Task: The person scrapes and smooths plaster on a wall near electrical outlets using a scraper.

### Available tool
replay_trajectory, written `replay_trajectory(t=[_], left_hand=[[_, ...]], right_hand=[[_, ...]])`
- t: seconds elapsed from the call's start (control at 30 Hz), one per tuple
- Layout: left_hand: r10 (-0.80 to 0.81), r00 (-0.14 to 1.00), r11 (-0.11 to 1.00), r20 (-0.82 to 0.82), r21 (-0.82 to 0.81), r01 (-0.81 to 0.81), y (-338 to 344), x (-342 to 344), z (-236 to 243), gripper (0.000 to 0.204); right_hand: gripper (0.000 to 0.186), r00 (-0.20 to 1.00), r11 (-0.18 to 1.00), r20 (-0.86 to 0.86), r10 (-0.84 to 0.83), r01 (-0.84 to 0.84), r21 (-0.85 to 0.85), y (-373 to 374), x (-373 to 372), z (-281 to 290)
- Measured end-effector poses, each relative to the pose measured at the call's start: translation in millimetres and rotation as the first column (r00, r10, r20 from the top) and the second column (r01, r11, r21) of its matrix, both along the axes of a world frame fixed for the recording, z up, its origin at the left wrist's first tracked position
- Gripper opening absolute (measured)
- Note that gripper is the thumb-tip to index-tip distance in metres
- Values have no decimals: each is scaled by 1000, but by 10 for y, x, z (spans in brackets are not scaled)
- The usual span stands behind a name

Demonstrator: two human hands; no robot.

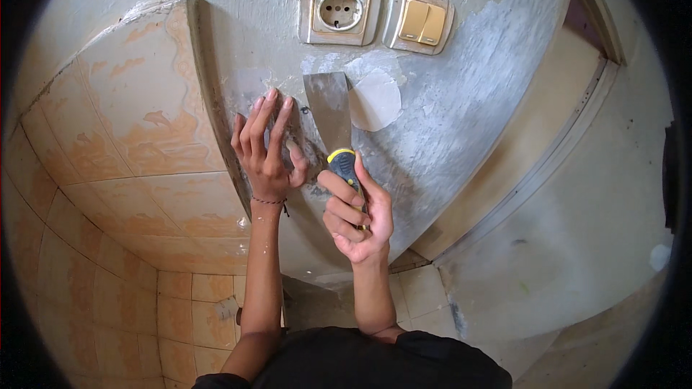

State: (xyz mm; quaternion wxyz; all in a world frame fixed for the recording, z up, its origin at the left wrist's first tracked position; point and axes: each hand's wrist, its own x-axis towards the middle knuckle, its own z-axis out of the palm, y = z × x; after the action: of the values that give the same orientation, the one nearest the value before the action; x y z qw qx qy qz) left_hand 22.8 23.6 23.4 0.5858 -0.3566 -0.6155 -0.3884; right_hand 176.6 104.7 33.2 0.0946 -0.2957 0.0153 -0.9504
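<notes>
Grey metal makes up the blade [326,101] of the scraper [344,164], which points upward in front of the wall [450,94], below the socket [340,11] and just left of a pale round patch [380,101]. My right hand [358,212] has its fingers clamped on the dark, yellow-trimmed handle, palm turned toward me, wrist below and forearm rising from the lower edge. Whether the blade touches the wall I can't tell. My left hand [265,151] is raised beside it with its back to me, fingers slightly apart and pointing up at the wall, thumb out toward the scraper. That forearm stands nearly upright, a thin cord [268,201] round the wrist, close to the tiles [155,119].
</notes>
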Motion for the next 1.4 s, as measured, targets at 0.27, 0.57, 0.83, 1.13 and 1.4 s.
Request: replay_trajectory(t=[0.27, 0.57, 0.83, 1.13, 1.4], left_hand=[[-1, 1000, 1000, 5, -9, 1, -38, -8, 10, 61], [8, 1000, 999, 9, -54, -7, -63, 0, 5, 54], [10, 1000, 999, 10, -48, -9, -73, -4, 16, 54], [-1, 1000, 999, 8, -43, 1, -65, -1, 17, 54], [-2, 1000, 1000, 1, -4, 2, -20, -31, -1, 58]], right_hand=[[31, 979, 990, 147, -141, 137, 38, 10, 74, 15], [33, 981, 991, 141, -135, 133, 29, -8, 55, 28], [32, 983, 992, 130, -127, 123, 36, 18, 81, -3], [45, 963, 985, 204, -174, 166, 55, 10, 125, 54], [39, 956, 978, 208, -207, 196, 71, 51, 114, 45]])
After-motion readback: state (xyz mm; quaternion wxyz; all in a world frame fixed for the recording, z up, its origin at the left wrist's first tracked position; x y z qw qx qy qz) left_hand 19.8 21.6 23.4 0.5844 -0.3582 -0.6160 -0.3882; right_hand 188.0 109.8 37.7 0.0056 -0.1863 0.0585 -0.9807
